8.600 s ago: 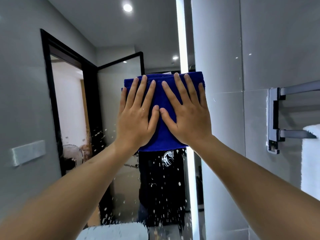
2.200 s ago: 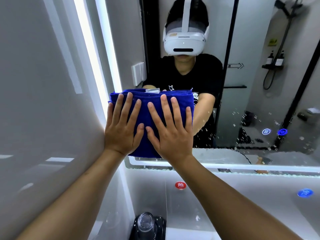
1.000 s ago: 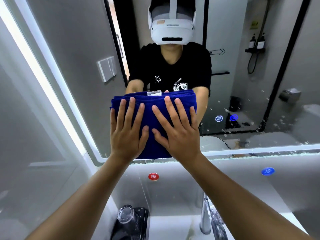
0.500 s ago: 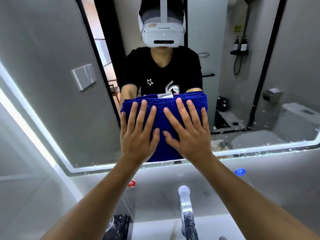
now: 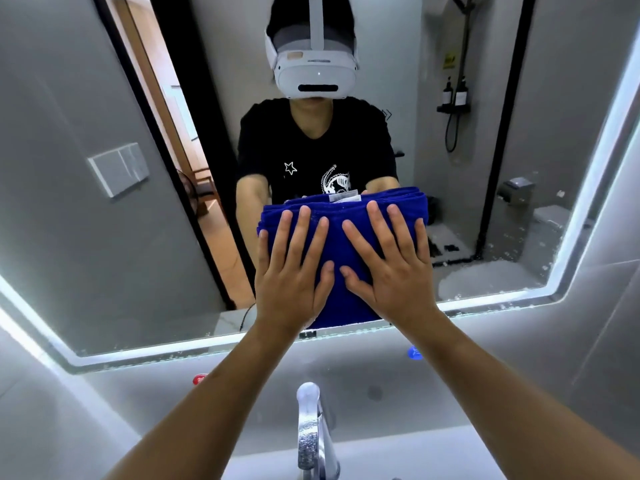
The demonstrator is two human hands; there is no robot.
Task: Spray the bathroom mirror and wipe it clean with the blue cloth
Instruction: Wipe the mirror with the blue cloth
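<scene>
A folded blue cloth (image 5: 337, 237) lies flat against the bathroom mirror (image 5: 104, 258), close to its lit bottom edge. My left hand (image 5: 292, 271) presses on the cloth's left half with straight, spread fingers. My right hand (image 5: 393, 268) presses on the right half the same way. Both thumbs nearly meet at the cloth's middle. White spray droplets still speckle the glass at the lower right (image 5: 526, 258). No spray bottle is in view.
A chrome faucet (image 5: 311, 431) rises from the basin directly below my arms. A red dot (image 5: 200, 379) and a blue dot (image 5: 414, 353) sit on the wall under the mirror. Grey tiled walls flank the mirror on both sides.
Both hands have slid the cloth rightward along the mirror's bottom edge, from its left corner toward the middle. The faucet has come into view below.
</scene>
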